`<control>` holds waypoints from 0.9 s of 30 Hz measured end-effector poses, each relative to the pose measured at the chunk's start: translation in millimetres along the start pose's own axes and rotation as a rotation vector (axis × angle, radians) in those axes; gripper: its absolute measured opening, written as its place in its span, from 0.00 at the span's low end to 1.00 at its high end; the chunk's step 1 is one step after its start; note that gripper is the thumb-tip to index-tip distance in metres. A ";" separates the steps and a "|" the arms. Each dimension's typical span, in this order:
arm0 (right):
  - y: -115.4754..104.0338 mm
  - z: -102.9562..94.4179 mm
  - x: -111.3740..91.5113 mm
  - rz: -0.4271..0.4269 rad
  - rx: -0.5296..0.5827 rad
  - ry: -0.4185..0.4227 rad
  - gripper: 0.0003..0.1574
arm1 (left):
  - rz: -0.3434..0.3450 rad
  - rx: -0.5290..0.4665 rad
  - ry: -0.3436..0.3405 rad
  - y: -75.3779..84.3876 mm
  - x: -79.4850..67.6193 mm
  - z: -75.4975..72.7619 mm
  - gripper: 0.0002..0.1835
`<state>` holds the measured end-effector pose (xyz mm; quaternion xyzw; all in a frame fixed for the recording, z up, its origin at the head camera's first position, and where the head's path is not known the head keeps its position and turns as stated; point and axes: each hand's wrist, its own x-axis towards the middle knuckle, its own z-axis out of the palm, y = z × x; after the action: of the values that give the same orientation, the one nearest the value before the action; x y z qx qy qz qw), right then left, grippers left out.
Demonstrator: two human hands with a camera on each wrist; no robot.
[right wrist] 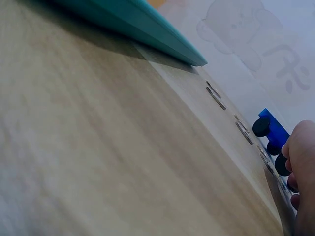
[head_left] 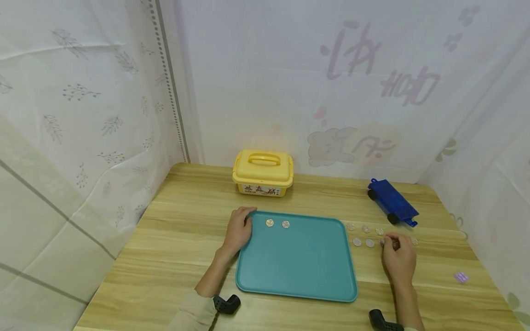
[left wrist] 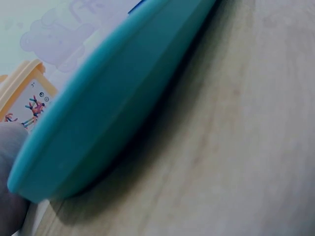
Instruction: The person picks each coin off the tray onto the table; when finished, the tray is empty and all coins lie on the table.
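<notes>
A teal tray lies on the table with two coins, a gold-toned coin and a silvery coin, near its back left. My left hand holds the tray's back left corner, its fingers around the rim; in the left wrist view the tray's side wall fills much of the picture. Right of the tray, several coins lie in two loose rows. My right hand is over the right part of these rows, fingers curled, thumb and forefinger pinching at a partly hidden coin.
A yellow lidded box with a handle stands behind the tray. At the back right is a blue toy cart with black wheels. A small purple piece lies near the table's right edge. Printed cloth hangs behind the table.
</notes>
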<state>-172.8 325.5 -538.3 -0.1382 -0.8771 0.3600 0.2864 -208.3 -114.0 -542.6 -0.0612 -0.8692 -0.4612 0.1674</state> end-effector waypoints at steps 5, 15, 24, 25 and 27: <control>0.1 0.5 -2.6 -0.014 0.037 0.027 0.09 | 0.015 0.008 0.010 -2.1 -1.4 1.0 0.18; -26.2 3.0 -3.0 0.024 0.118 -0.062 0.11 | -0.055 -0.020 -0.044 2.1 0.4 -2.7 0.18; -71.6 19.2 -7.9 0.021 0.136 -0.333 0.15 | -0.055 -0.026 -0.046 2.7 -0.4 -2.9 0.18; -77.5 23.8 -8.3 -0.015 0.142 -0.345 0.14 | -0.054 -0.028 -0.045 2.3 -0.3 -2.9 0.18; -89.2 33.2 -9.7 -0.084 0.160 -0.382 0.13 | -0.051 -0.027 -0.040 1.6 -0.2 -3.0 0.18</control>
<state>-188.3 240.2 -497.9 -0.0074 -0.8890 0.4359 0.1399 -207.0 -115.5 -539.9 -0.0507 -0.8673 -0.4757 0.1374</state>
